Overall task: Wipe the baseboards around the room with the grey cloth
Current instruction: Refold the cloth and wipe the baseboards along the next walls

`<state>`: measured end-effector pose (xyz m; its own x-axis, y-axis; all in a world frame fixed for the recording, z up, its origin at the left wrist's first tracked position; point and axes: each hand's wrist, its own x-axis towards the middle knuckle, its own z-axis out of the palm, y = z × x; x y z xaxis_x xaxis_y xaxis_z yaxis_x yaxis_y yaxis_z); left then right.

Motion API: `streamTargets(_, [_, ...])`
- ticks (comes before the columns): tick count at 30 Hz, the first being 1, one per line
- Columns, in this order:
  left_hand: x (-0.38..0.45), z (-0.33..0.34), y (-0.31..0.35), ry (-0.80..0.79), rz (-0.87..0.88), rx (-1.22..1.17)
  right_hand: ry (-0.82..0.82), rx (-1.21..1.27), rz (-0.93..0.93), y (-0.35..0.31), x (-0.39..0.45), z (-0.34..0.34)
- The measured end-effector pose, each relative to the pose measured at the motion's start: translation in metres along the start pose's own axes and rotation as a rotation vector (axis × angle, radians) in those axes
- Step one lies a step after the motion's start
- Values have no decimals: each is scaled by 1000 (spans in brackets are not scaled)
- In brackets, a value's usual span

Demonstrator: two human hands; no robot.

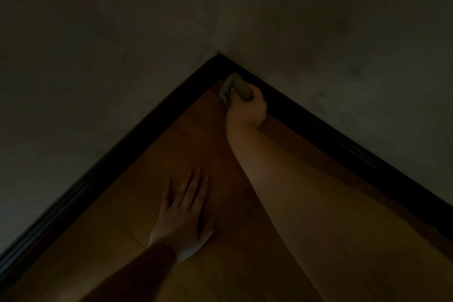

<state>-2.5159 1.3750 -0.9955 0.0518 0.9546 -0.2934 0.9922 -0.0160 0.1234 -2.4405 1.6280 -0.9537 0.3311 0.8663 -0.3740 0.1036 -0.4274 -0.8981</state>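
I see my right hand (pixel 246 105) gripping the bunched grey cloth (pixel 232 87) against the dark, glossy baseboard (pixel 318 127) near the room's corner. My left hand (pixel 183 213) lies spread flat on the smooth wooden floor (pixel 152 203).

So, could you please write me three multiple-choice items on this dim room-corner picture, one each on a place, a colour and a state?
1. Where is the crumpled grey cloth?
A. by the corner where the two baseboards meet
B. under the flat hand
C. high on the wall

2. What colour is the glossy baseboard?
A. white
B. black
C. yellow

3. How does the left hand lie?
A. clenched in a fist
B. gripping a cloth
C. flat, fingers straight, on the brown wooden floor

Answers:
1 A: the right hand holds the cloth against the right-hand baseboard just below the corner.
2 B: both strips look black against the pale walls.
3 C: its palm is down with the fingers spread and holding nothing.
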Motion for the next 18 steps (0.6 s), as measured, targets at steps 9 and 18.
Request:
streamTargets(9, [-4,-5,2,-36,-50,-16,112,-69,-29,36,-4,-96])
streamTargets(18, [-3,-7,3,-16,-52,-11,274,-167,18,64,-3,-199])
